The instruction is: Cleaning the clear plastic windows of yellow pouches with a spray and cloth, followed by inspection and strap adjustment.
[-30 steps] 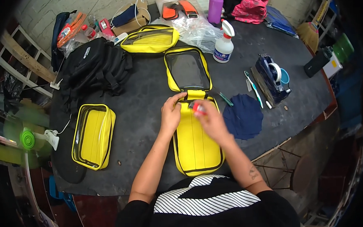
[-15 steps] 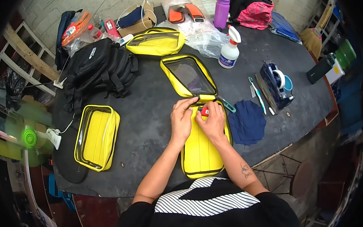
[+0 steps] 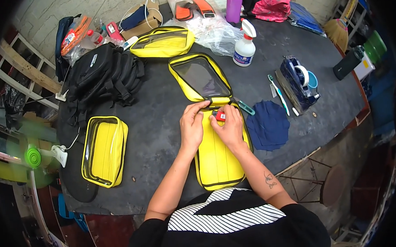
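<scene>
In front of me lies an unfolded yellow pouch (image 3: 221, 160) with black trim, its clear-windowed lid (image 3: 203, 77) folded away at the far end. My left hand (image 3: 192, 125) grips the pouch's left edge by the hinge, fingertips on the black trim; its thumb is partly hidden. Inside the far end of the pouch, my right hand (image 3: 228, 126) holds a small red lighter (image 3: 220, 116) with a dark top between thumb and fingers. Just right of the hinge rests a green-handled cutter (image 3: 245, 107). Navy cloth pieces (image 3: 269, 125) lie beside my right hand.
Other yellow pouches stand at the left (image 3: 104, 151) and back (image 3: 162, 42). A black backpack (image 3: 101, 77) sits at back left. Rightward are a spray bottle (image 3: 244, 45), a toothbrush (image 3: 278, 94) and a tape dispenser (image 3: 299, 84). A small fan (image 3: 34, 156) whirls at the left edge.
The view has shifted slightly, so the tabletop things appear moved in the picture. Both hands stay at the pouch's hinge end, the lighter still in my right hand.
</scene>
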{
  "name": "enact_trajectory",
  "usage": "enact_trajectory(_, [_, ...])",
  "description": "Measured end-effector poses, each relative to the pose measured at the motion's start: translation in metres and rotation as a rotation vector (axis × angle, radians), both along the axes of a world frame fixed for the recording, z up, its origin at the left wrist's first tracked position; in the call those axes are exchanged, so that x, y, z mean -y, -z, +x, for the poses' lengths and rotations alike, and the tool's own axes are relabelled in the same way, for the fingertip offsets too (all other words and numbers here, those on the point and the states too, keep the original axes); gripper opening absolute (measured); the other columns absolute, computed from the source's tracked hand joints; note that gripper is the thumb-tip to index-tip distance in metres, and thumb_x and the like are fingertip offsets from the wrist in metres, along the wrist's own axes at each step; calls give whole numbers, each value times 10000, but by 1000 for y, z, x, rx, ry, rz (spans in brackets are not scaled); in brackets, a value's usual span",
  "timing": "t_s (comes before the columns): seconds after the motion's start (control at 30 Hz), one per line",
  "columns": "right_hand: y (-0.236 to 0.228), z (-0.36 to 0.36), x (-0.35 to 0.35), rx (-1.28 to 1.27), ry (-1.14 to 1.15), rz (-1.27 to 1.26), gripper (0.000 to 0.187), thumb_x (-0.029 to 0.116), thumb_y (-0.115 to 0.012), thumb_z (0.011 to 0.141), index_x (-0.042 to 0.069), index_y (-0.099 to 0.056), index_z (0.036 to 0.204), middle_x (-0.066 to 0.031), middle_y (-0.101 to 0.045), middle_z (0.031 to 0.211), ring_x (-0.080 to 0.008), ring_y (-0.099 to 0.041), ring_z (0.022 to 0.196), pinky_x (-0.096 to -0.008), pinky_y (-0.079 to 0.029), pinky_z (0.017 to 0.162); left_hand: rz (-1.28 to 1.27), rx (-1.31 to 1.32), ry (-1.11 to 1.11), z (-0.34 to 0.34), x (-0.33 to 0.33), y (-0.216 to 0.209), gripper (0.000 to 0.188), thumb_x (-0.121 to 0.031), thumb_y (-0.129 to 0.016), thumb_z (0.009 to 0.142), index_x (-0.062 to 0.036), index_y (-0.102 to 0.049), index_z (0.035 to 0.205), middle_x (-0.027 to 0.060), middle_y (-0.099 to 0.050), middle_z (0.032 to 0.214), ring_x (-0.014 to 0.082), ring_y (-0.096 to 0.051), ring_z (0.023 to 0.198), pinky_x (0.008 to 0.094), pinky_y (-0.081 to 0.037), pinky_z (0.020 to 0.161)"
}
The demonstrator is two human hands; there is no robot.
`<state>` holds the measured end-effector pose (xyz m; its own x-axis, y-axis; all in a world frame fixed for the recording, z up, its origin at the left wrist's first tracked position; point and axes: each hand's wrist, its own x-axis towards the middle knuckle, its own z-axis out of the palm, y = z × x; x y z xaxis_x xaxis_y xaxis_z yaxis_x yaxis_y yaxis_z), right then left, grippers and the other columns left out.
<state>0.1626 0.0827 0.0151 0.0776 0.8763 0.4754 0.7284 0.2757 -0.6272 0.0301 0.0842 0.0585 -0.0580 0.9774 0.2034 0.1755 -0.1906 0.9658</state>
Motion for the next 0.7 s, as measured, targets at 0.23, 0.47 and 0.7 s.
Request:
enact_trajectory(0.23, [0,0,1,-3,-19,-2,264,176,-717,719,57,-529,862,-91,-557,815,-290,-555,808,-426,-428,709,-70,23,-11,-5,-3,9,344,48,-447,828,24,-664,1094,102,-669,1088,149,-602,989,255,-432,898])
enact_trajectory(0.47, [2,0,0,-5,-6,-27,291,185,-730,725,53,-524,882,-104,-569,817,-296,-558,810,-429,-430,722,-59,66,4,-3,-3,11,342,61,-441,826,39,-656,1091,92,-681,1079,125,-605,965,236,-438,874])
enact_trajectory(0.7, [1,-2,2,-1,-7,-25,289,184,-734,724,55,-522,872,-104,-570,803,-299,-561,800,-427,-430,720,-65,118,15,-4,-4,19,320,36,-475,822,12,-667,1076,147,-657,1071,225,-627,1008,296,-451,887])
